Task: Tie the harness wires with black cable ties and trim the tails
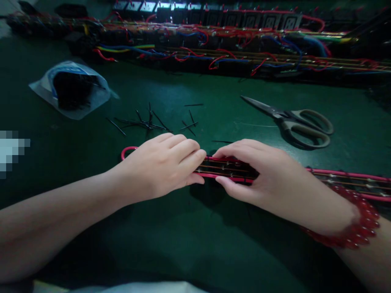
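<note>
A long dark strip point(227, 167) with brass-coloured rails and red wire along both edges lies crosswise in front of me. Near its left end my left hand point(166, 165) is closed over it, thumb below and fingers above. A loop of red wire point(127, 150) pokes out past that hand. My right hand point(269, 175), with a red bead bracelet point(362, 219) at its wrist, straddles the strip, its thumb at the near edge and fingers at the far edge. From under this hand the strip runs on to the right edge of the view.
Loose black cable-tie-like pieces point(149, 121) are scattered beyond my hands. An open plastic bag point(100, 91) of black pieces stands at left. Scissors point(276, 114) lie at right, blades pointing left. Wired strip assemblies point(195, 57) line the back of the green table point(189, 244).
</note>
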Demonstrator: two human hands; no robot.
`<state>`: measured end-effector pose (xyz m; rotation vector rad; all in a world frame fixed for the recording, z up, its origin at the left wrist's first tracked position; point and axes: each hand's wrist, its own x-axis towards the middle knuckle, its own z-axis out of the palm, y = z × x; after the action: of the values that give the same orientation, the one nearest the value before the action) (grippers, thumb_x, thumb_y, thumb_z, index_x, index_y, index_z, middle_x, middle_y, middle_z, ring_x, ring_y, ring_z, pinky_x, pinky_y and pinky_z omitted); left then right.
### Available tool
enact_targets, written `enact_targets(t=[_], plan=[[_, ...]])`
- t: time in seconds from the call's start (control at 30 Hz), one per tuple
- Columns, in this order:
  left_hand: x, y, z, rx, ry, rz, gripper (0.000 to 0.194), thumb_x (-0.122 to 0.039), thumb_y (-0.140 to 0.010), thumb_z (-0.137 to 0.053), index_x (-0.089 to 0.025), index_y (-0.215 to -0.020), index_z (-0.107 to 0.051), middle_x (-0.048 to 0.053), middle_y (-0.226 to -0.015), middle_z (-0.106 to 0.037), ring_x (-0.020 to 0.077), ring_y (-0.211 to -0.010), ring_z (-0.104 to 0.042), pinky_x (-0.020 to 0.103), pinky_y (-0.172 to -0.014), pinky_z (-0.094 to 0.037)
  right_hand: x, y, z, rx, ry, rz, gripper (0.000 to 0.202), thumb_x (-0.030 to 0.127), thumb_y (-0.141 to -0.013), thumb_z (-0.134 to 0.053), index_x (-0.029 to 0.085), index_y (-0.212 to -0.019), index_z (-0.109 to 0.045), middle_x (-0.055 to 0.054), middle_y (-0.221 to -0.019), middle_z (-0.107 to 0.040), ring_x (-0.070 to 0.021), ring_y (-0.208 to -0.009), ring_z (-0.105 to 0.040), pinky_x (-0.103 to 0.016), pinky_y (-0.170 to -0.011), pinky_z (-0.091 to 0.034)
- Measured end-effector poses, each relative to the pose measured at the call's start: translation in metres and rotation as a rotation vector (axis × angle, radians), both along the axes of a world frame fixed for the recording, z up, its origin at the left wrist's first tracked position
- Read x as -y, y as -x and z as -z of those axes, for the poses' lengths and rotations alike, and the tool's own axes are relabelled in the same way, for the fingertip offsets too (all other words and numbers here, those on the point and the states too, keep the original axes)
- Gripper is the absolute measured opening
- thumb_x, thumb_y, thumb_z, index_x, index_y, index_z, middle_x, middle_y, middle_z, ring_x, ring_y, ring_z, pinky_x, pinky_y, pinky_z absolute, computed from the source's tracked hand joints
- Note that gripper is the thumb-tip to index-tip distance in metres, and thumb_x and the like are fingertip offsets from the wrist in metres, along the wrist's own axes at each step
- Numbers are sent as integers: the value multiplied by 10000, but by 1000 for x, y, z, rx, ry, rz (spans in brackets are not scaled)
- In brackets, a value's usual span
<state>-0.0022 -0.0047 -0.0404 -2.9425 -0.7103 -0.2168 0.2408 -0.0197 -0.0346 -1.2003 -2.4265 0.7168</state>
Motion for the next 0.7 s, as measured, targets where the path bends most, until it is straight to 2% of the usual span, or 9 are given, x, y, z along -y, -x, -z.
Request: enact_targets(t=[0.2, 0.43, 0.7], plan=[[-5, 4, -4, 17, -75, 13, 487, -535, -1018, -427, -104, -1076, -648, 107, -978, -705, 242, -827, -655, 358, -672, -495, -2, -2, -2, -9, 39, 1, 232, 312, -834, -679, 186, -1028, -701, -46, -943, -726, -197, -847, -676, -315, -711, -560], [-8, 5, 0, 59, 61, -56, 482, -583, -974, -493, -130, -1003, -655, 65, -855, -660, 217, -741, -612, 330, -638, -477, -4, -1, -4, 5, 46, 2, 208, 314, -828, -676, 192, -994, -705, -39, -908, -727, -196, -797, -669, -323, -677, -546], [-9, 4, -6, 17, -11, -10, 509, -576, -991, -457, -120, -942, -679, 54, -776, -641, 210, -699, -619, 324, -630, -475, -2, 0, -3, 9, 64, -21, 239, 327, -857, -648, 219, -1064, -698, -62, -991, -745, -237, -894, -697, -374, -757, -573]])
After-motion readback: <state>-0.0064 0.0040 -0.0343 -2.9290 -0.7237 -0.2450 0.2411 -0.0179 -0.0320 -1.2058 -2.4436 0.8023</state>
